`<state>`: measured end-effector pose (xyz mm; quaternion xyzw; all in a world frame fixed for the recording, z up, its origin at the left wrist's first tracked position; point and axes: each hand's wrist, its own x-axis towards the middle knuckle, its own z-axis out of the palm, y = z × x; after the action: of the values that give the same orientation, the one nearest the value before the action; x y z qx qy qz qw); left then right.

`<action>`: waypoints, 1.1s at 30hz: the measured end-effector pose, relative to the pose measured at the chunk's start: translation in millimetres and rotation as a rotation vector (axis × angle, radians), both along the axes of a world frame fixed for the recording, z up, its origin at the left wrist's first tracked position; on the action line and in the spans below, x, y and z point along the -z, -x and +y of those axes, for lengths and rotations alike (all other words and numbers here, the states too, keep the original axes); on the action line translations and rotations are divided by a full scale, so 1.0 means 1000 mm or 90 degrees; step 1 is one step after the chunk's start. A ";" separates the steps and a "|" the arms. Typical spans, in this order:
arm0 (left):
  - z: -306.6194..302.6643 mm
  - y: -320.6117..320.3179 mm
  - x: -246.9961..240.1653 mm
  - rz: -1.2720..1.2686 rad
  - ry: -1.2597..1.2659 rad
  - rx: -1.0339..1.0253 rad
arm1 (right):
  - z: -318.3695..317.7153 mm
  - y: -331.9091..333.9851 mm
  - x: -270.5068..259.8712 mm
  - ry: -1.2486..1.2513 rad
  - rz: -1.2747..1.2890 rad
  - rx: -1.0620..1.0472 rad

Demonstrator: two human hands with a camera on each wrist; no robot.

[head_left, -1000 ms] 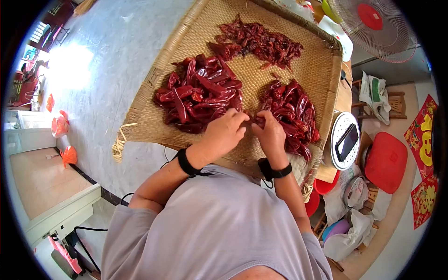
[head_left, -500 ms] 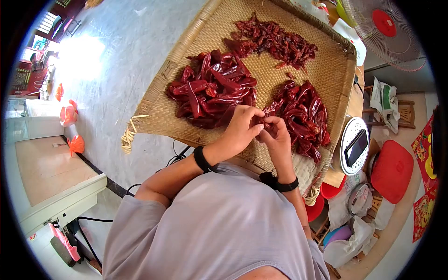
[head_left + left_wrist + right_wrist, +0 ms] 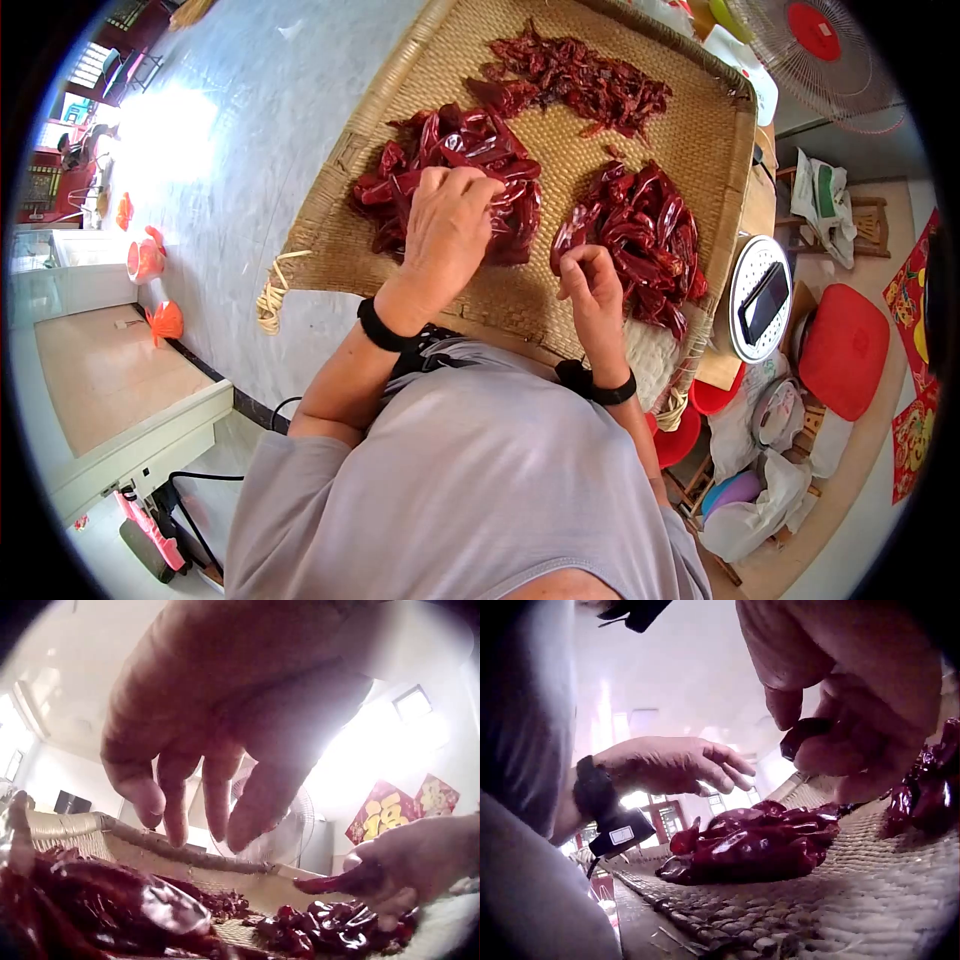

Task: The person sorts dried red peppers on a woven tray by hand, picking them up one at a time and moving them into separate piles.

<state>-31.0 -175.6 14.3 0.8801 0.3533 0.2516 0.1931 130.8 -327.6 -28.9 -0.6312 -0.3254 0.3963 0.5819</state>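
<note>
On a woven tray (image 3: pixel 545 300) lie three piles of dark red dried peppers. The left hand (image 3: pixel 447 235) hangs over the left pile (image 3: pixel 515 235); in the left wrist view its fingers (image 3: pixel 172 802) point down, apart, with nothing between them. By the near edge of the right pile (image 3: pixel 640 235), the right hand (image 3: pixel 595 300) pinches a dark red pepper (image 3: pixel 572 238) between thumb and fingers. That pepper (image 3: pixel 804 737) also shows in the right wrist view. Smaller, shrivelled pieces (image 3: pixel 590 80) form the far pile.
A fan (image 3: pixel 820 45) stands beyond the tray's far right corner. Right of the tray, a phone (image 3: pixel 765 303) lies on a round white perforated lid (image 3: pixel 745 345). The tray's raised rim (image 3: pixel 345 150) runs along its left side.
The hands, together between the two nearer piles half a second ago, have parted. The left hand has moved left over its pile; the right has stayed near the right pile with a pepper.
</note>
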 end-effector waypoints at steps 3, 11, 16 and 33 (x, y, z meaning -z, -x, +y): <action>-0.011 -0.005 0.000 -0.014 0.077 0.105 | 0.002 0.004 -0.006 0.013 -0.101 -0.060; -0.008 -0.005 0.013 -0.052 0.315 0.168 | 0.000 0.001 -0.002 0.019 -0.258 -0.115; -0.004 -0.004 0.008 -0.057 0.299 0.177 | -0.002 0.001 -0.004 0.029 -0.247 -0.093; -0.007 -0.006 0.012 -0.159 0.280 0.031 | -0.038 -0.068 -0.002 0.319 -0.835 0.151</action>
<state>-24.9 -182.1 1.9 0.7872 0.3517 0.2705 0.4284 198.5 -365.5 -27.3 -0.8857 -0.4365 -0.0680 0.1426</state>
